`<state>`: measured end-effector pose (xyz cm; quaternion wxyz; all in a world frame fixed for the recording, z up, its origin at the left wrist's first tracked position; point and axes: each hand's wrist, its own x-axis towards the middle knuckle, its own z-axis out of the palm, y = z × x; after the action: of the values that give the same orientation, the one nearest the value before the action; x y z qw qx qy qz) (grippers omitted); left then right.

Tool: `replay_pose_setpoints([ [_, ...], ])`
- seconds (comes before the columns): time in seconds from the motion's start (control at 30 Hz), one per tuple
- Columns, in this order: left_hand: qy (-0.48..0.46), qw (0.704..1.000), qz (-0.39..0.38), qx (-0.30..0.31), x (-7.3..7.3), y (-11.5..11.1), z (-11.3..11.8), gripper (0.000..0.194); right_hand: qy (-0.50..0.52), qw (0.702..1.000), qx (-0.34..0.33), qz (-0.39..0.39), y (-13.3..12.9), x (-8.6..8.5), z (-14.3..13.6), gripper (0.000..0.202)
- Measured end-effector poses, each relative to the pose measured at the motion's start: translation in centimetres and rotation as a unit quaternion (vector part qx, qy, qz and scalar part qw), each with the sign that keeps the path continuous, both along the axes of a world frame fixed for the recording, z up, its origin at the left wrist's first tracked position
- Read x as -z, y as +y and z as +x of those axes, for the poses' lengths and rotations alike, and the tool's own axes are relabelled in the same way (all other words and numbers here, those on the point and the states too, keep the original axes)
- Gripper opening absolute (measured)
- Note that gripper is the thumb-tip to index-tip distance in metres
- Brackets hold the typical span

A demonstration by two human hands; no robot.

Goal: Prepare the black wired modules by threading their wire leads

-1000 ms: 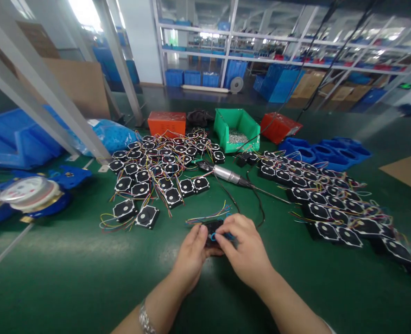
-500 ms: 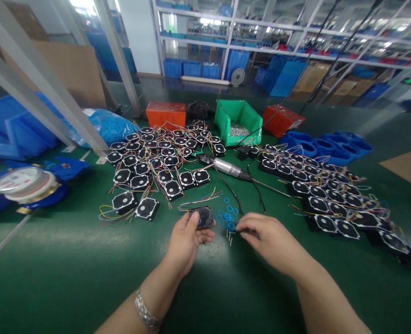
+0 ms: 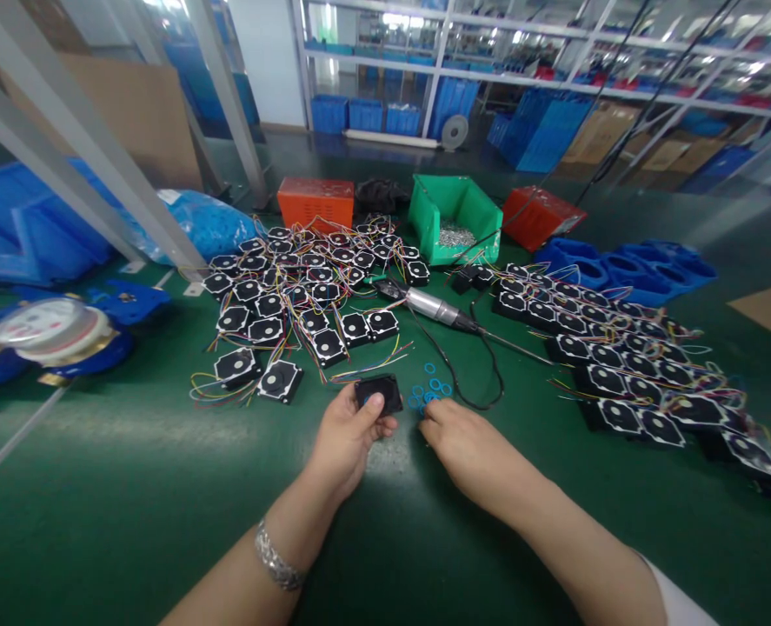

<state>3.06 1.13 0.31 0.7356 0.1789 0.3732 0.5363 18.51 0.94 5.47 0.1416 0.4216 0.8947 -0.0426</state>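
Observation:
My left hand [image 3: 351, 430] grips a black square module [image 3: 385, 393], thumb on its face, with coloured wires [image 3: 385, 363] trailing from its far side. Just to its right, my right hand [image 3: 458, 439] is down at the table, fingers pinched together beside a small pile of blue rubber rings [image 3: 432, 384]. The fingertips cover part of the pile, and whatever they pinch is hidden. The small screws near the rings are now behind this hand.
Wired black modules lie in a cluster [image 3: 323, 346] at left and rows [image 3: 610, 413] at right. A silver electric screwdriver [image 3: 434, 308] with a looping cable lies between them. Behind stand a green bin [image 3: 424, 217] of small metal parts and orange boxes [image 3: 316, 202]. Water meters [image 3: 49, 330] sit far left.
My right hand has moved left and closer to my left hand, now covering the screws and some rings. The left hand still holds the module, slightly tilted. The view has shifted a little.

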Motion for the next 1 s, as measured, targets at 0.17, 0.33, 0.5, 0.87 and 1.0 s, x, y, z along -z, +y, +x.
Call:
replay_pose_setpoints([
  [0.17, -0.086, 0.996, 0.001, 0.019, 0.1, 0.0, -0.5, 0.035, -0.047, 0.997, -0.056, 0.006, 0.1, -0.3, -1.4, 0.009],
  [0.33, -0.161, 0.985, 0.053, 0.024, 0.0, 0.0, -0.8, 0.039, -0.099, 0.995, -0.003, -0.015, 0.5, -0.1, -2.8, 0.016],
  [0.5, -0.062, 0.996, 0.059, -0.010, 0.3, 0.1, -0.5, 0.022, -0.052, 0.996, 0.057, -0.039, 1.2, 0.5, -2.4, 0.023],
  [0.87, 0.099, 0.981, 0.168, -0.005, 1.1, -0.3, -0.2, 0.022, 0.608, 0.674, 0.368, -0.202, 0.8, 0.9, -0.4, 0.024],
  [1.0, 0.134, 0.972, 0.192, 0.006, 1.2, -0.4, -0.3, 0.022, 0.573, 0.715, 0.370, -0.154, 0.5, 0.8, -1.2, 0.021],
])
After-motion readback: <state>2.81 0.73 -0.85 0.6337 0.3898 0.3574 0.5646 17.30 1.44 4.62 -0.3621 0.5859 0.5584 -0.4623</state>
